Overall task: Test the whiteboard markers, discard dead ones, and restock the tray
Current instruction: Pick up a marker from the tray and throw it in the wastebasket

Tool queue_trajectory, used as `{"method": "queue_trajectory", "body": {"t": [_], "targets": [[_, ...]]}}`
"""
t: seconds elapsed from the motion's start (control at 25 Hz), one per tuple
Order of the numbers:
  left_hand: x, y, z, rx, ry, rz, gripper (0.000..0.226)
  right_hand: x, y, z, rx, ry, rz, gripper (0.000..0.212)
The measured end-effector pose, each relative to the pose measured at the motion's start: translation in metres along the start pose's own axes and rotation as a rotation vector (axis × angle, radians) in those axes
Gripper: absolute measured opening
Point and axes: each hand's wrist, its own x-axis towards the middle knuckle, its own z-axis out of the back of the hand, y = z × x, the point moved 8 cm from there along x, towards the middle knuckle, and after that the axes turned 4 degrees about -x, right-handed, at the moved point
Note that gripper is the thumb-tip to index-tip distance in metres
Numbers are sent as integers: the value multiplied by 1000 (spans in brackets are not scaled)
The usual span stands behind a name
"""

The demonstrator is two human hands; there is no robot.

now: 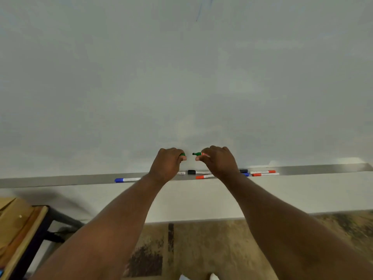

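Observation:
Both hands are raised in front of the whiteboard [181, 77], just above the metal tray [60, 179]. My left hand [166, 164] grips a green cap [182, 155] in its curled fingers. My right hand [219, 161] holds an uncapped green marker [198, 154], its tip pointing left toward the cap with a small gap between them. On the tray lie a blue marker [127, 180], a black-capped marker [194, 172], a red marker [204, 176], two more red markers [263, 173] and a black and a blue cap end [244, 172] partly hidden by my right wrist.
A faint blue stroke [202, 11] marks the board near the top. A wooden piece of furniture with a dark metal frame [24, 229] stands at the lower left. Patterned brown floor [201, 249] lies below the wall.

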Motion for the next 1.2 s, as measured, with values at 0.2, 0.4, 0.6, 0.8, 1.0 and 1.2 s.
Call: {"method": "queue_trajectory", "body": {"t": [0.2,0.4,0.6,0.8,1.0,1.2], "targets": [[16,-3,58,91,-143,-80,13,11,-7,50,-51,-88,-76,27],[72,-28,144,107,-454,-84,19,38,-1,109,91,-214,-127,38],[132,-63,221,113,-599,-147,16,75,12,168,196,-407,-20,19],[177,-89,280,78,-669,-181,25,99,38,224,315,-591,245,38],[210,-105,319,199,-728,-208,17,135,44,260,297,-636,279,56],[236,-118,342,254,-770,-235,18,163,49,304,375,-756,305,42]]}}
